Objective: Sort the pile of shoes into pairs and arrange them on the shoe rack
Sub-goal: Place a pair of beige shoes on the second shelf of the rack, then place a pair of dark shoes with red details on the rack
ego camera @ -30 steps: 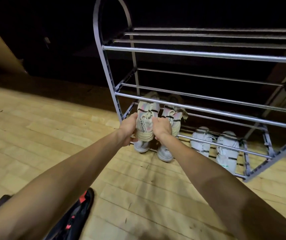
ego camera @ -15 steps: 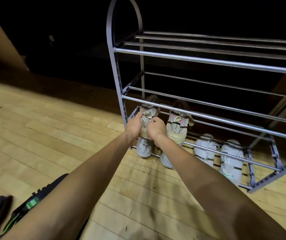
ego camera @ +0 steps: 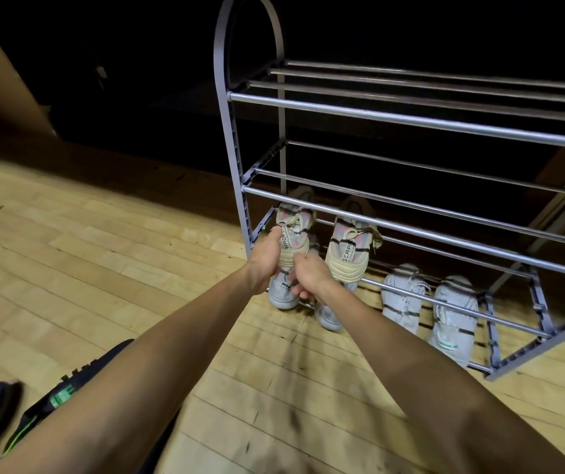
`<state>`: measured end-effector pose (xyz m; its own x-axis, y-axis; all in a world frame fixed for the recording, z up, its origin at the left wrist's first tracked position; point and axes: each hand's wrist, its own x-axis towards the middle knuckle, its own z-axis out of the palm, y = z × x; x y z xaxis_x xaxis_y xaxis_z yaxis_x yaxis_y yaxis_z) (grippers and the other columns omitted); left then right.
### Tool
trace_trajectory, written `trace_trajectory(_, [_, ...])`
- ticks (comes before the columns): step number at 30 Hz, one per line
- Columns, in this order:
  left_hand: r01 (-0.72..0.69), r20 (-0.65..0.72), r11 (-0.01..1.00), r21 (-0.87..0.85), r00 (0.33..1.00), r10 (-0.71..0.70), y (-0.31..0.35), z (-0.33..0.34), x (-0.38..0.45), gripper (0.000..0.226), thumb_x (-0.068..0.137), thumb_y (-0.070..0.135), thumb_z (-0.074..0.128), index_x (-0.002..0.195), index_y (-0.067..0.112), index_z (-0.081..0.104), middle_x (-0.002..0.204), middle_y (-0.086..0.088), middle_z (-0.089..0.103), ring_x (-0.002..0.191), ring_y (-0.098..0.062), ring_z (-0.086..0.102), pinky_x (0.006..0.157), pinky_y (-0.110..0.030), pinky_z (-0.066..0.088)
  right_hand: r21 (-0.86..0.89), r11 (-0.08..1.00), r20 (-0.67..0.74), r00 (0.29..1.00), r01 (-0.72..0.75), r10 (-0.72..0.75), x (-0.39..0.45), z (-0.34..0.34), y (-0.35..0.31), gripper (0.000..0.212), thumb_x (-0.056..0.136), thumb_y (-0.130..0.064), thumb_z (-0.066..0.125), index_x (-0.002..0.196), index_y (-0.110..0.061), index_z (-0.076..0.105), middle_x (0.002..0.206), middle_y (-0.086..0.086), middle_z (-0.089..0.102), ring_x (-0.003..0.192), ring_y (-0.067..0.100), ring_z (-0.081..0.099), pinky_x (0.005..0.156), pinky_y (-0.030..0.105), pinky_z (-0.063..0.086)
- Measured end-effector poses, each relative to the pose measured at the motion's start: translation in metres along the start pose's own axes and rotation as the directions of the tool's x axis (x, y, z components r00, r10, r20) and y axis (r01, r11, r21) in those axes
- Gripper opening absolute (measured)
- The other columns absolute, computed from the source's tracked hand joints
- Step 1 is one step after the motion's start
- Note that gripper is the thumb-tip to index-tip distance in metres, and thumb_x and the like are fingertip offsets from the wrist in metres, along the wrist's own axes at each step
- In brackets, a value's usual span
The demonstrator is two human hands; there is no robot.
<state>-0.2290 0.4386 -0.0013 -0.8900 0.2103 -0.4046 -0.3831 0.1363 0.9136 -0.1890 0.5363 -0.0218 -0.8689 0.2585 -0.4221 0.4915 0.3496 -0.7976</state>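
Both the left hand [ego camera: 267, 258] and right hand [ego camera: 310, 275] grip one cream sneaker [ego camera: 293, 234] at the rack [ego camera: 236, 159] on pale wooden floor [ego camera: 86, 261].

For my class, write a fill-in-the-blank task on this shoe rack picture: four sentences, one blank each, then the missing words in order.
1. Both hands, the left hand and the right hand, grip the same beige ____.
2. The held shoe and its mate are on the ____ tier of the shoe rack.
3. To the right of them stands a pair of ____ sneakers.
4. The rack stands on a ____ floor.

Missing words: shoe; lowest; white; wooden
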Motion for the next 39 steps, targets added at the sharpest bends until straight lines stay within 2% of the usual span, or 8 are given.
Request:
trace_trajectory(6, [-0.035,-0.076,0.999,0.009,0.996,0.036,-0.002,-0.019,0.005,0.043,0.101,0.040,0.030,0.082,0.021,0.063,0.086,0.002,0.069,0.067,-0.006,0.062,0.063,-0.028,0.043,0.023,0.999,0.038,0.999,0.024,-0.025,-0.005,-0.007,-0.005,0.052,0.104,-0.045,0.021,0.110,-0.008,0.058,0.104,0.012,0.072,0.066,0.027,0.067,0.045,0.028,0.045])
trace_trajectory(11, [0.033,-0.127,0.996,0.079,0.992,-0.023,0.006,-0.038,0.001,0.045,0.102,0.047,0.025,0.113,0.016,0.056,0.125,-0.008,0.055,0.114,-0.027,0.049,0.085,-0.039,0.043,0.053,0.997,-0.034,0.998,0.053,-0.051,-0.004,-0.021,-0.007,0.050,0.104,-0.043,0.021,0.090,-0.011,0.057,0.097,0.010,0.074,0.066,0.025,0.065,0.049,0.028,0.047])
trace_trajectory(14, [0.026,-0.134,0.987,0.159,0.991,-0.005,0.014,-0.043,-0.010,0.056,0.101,0.047,0.025,0.134,0.010,0.052,0.139,-0.009,0.050,0.123,-0.027,0.047,0.089,-0.039,0.041,0.051,0.993,-0.073,0.992,0.102,-0.098,-0.010,-0.025,-0.008,0.051,0.105,-0.040,0.020,0.075,-0.017,0.055,0.089,0.013,0.075,0.069,0.028,0.063,0.059,0.036,0.051])
trace_trajectory(19, [-0.023,-0.083,0.932,0.361,0.995,0.057,0.037,-0.058,-0.040,0.046,0.100,0.045,0.025,0.116,0.013,0.055,0.137,-0.010,0.053,0.111,-0.024,0.049,0.089,-0.040,0.042,0.072,0.988,-0.082,0.988,0.136,-0.130,-0.027,-0.022,-0.014,0.055,0.105,-0.039,0.022,0.099,-0.004,0.064,0.092,0.015,0.074,0.065,0.026,0.061,0.055,0.034,0.048])
trace_trajectory(23, [-0.046,-0.017,0.858,0.512,0.998,0.064,0.052,-0.079,-0.075,0.059,0.102,0.046,0.023,0.135,0.006,0.050,0.140,-0.013,0.051,0.114,-0.026,0.049,0.088,-0.040,0.043,0.097,0.975,-0.033,0.980,0.200,-0.198,-0.058,-0.015,-0.019,0.054,0.106,-0.043,0.023,0.120,-0.009,0.062,0.095,0.013,0.074,0.065,0.022,0.062,0.052,0.030,0.047])
trace_trajectory(28, [-0.048,-0.031,0.807,0.589,0.996,0.082,0.055,-0.119,-0.132,0.059,0.103,0.046,0.022,0.138,0.006,0.048,0.141,-0.012,0.051,0.124,-0.030,0.050,0.093,-0.040,0.044,0.059,0.949,0.020,0.950,0.309,-0.311,-0.102,-0.007,-0.027,0.054,0.106,-0.041,0.023,0.115,-0.010,0.066,0.093,0.012,0.073,0.067,0.020,0.061,0.058,0.034,0.045])
trace_trajectory(31, [-0.036,-0.047,0.784,0.619,0.995,0.083,0.043,-0.152,-0.167,0.058,0.105,0.046,0.022,0.138,0.006,0.048,0.141,-0.013,0.051,0.124,-0.030,0.050,0.095,-0.039,0.044,0.044,0.932,0.030,0.932,0.359,-0.360,-0.127,-0.003,-0.033,0.052,0.106,-0.041,0.024,0.110,-0.012,0.067,0.086,0.007,0.072,0.062,0.015,0.059,0.054,0.025,0.043])
trace_trajectory(39, [0.009,-0.205,0.858,0.514,0.972,0.113,-0.013,-0.217,-0.233,0.050,0.106,0.040,0.029,0.131,0.005,0.055,0.131,-0.010,0.058,0.113,-0.027,0.056,0.092,-0.039,0.047,0.004,0.885,0.151,0.874,0.466,-0.462,-0.179,0.016,-0.041,0.047,0.101,-0.046,0.027,0.103,-0.020,0.067,0.085,0.002,0.072,0.068,0.016,0.062,0.054,0.028,0.043])
